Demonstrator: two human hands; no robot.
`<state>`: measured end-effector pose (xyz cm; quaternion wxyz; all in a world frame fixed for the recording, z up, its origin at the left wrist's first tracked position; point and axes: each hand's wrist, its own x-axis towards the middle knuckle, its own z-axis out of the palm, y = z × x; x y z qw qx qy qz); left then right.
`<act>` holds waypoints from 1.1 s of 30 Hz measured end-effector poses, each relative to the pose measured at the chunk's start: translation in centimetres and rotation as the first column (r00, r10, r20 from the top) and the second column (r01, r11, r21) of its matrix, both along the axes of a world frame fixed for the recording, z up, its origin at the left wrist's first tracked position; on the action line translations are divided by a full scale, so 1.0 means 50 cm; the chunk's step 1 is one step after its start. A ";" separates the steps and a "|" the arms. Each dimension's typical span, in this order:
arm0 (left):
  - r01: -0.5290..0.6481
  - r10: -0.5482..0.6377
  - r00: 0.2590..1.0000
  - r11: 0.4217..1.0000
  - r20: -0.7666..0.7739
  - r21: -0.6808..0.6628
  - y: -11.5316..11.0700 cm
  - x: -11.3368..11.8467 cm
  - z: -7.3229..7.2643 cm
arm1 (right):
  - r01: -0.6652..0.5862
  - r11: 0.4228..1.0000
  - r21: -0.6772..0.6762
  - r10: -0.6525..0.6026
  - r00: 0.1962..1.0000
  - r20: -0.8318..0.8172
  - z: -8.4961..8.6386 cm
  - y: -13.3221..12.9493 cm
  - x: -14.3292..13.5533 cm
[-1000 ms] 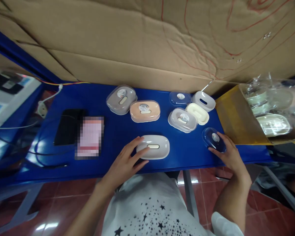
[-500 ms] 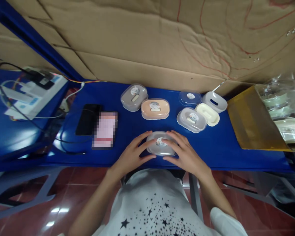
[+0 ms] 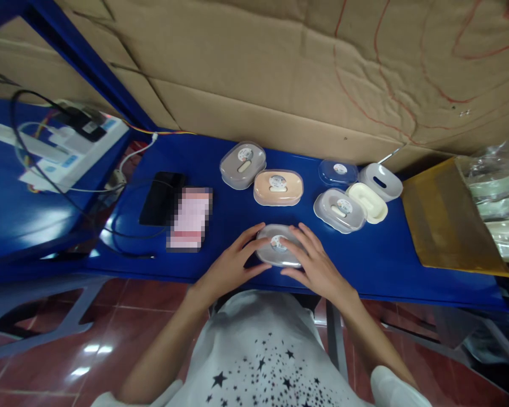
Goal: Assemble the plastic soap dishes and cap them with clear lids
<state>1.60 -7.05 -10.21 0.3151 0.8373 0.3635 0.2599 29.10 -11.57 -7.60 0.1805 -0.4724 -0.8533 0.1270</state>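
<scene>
Now both hands, left hand (image 3: 234,264) and right hand (image 3: 318,263), fingers spread, span the clear-lidded oval grey plastic box (image 3: 279,246), nearer the person than the peach box (image 3: 279,188).

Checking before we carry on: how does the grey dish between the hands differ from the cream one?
The grey dish is covered by a clear lid; the cream dish is uncovered. Fingers of both hands are at the grey dish, while no hand touches the cream dish. The grey dish lies roughly crosswise; the cream dish lies slantwise. Both are rounded oblongs.
</scene>
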 end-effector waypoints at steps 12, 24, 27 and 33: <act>-0.265 0.285 0.958 0.893 -0.004 0.363 0.033 0.037 0.009 | 0.585 0.789 0.188 -0.605 0.793 0.069 -0.003 0.028 0.379; 0.223 -0.167 0.973 0.853 -0.158 0.472 -0.059 0.153 0.024 | 0.505 0.849 0.153 -0.508 0.861 -0.025 -0.037 -0.257 0.255; 0.338 -0.252 0.937 0.834 -0.243 0.435 -0.055 0.169 0.017 | 0.364 0.925 0.105 -0.359 0.931 -0.063 -0.013 -0.206 0.187; 0.178 -0.085 0.968 0.897 -0.238 0.404 -0.046 0.114 0.008 | 0.596 0.759 0.264 -0.610 0.792 -0.033 -0.004 0.049 0.363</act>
